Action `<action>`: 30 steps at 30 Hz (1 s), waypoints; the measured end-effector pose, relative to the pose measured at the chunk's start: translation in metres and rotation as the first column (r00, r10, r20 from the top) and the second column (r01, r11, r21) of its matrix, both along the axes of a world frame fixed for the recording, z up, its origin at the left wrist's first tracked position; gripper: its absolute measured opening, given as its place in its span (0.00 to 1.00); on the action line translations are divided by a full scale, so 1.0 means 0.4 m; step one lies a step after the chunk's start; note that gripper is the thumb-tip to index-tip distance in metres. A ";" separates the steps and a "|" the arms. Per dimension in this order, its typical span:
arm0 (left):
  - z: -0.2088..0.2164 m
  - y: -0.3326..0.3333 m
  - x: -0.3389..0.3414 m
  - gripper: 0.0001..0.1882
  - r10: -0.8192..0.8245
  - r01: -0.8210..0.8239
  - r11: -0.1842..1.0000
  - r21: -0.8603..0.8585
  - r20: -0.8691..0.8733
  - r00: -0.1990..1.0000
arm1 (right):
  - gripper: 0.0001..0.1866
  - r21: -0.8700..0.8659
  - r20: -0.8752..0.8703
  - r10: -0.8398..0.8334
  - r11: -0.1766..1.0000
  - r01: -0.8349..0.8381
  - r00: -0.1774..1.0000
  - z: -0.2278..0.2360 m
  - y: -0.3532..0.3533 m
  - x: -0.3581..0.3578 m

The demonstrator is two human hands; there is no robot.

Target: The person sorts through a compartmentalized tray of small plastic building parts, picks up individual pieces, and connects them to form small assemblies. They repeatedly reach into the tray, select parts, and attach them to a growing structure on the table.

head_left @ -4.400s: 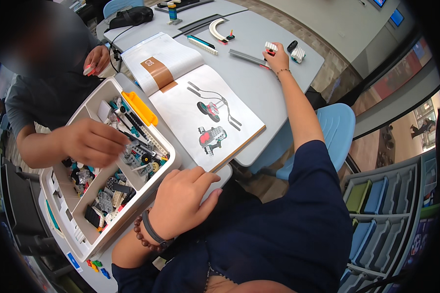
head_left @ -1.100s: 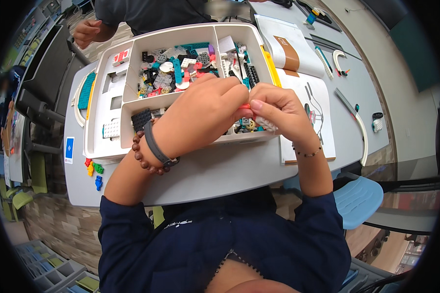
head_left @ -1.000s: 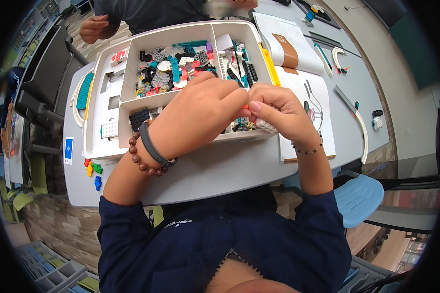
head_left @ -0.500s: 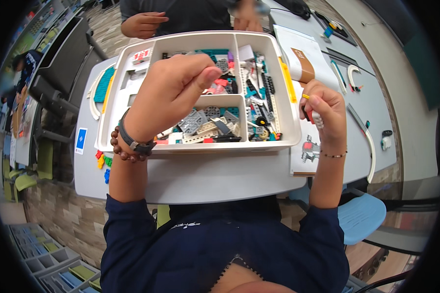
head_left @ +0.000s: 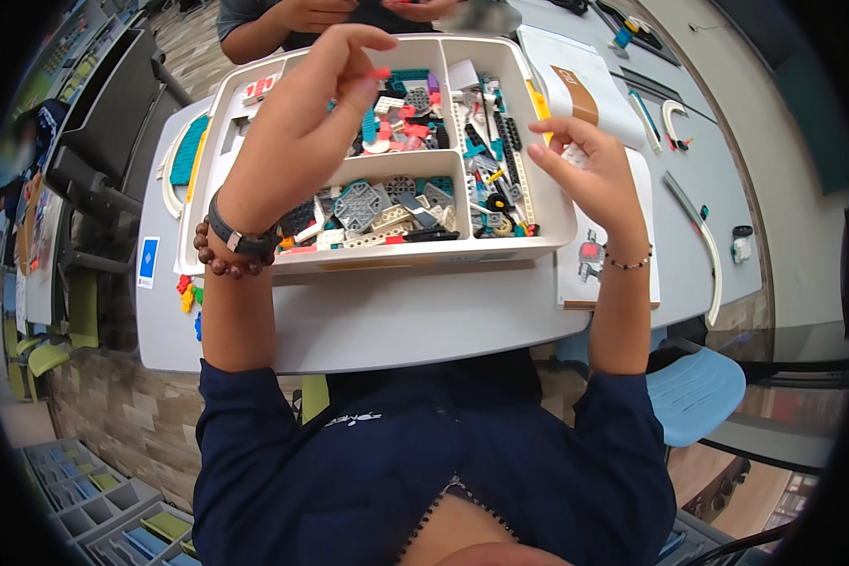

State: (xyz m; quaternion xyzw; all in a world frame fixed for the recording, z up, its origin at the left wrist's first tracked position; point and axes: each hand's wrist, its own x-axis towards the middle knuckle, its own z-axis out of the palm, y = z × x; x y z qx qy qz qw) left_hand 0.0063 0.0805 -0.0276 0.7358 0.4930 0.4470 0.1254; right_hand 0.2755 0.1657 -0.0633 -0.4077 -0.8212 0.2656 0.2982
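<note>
Grey tabletop (head_left: pixel 424 321) spans the middle of the head view, with wood-pattern floor (head_left: pixel 127 406) at lower left and a light-blue chair (head_left: pixel 698 396) at lower right. Your white parts box (head_left: pixel 528 243) stands on the table, above the frame's centre, its compartments holding loose building pieces (head_left: pixel 358 203). Your left hand (head_left: pixel 302 127), upper left of centre, is raised over the box; thumb and fingers appear to pinch a small coral piece (head_left: pixel 379 73). Your right hand (head_left: pixel 590 174), right of centre, is beside the box's right rim, above the open booklet (head_left: pixel 575 283); thumb and index fingertips stand apart, while a white studded piece (head_left: pixel 575 155) sits within the curled fingers, partly hidden. A white curved track (head_left: pixel 713 274) lies farther right. At the top edge, a co-worker's hands (head_left: pixel 321 11) show beyond the box.
</note>
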 end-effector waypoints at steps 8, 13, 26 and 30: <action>-0.041 -0.019 0.137 0.12 -0.234 0.232 0.972 -0.037 -0.214 0.948 | 0.11 -0.129 -0.232 0.425 0.878 -0.461 0.875 0.007 -0.062 -0.006; -0.059 -0.034 0.165 0.10 -0.292 0.301 0.954 -0.019 -0.305 0.907 | 0.10 -0.156 -0.188 0.516 0.824 -0.544 0.836 0.012 -0.089 -0.020; -0.009 -0.037 0.123 0.04 -0.255 0.267 0.964 -0.009 -0.332 0.908 | 0.08 0.025 -0.310 0.352 0.932 -0.363 0.883 0.037 -0.039 0.095; -0.062 -0.013 0.172 0.04 -0.221 0.230 0.973 -0.035 -0.452 0.864 | 0.08 0.135 -0.161 0.189 0.976 -0.168 0.969 0.019 -0.029 0.081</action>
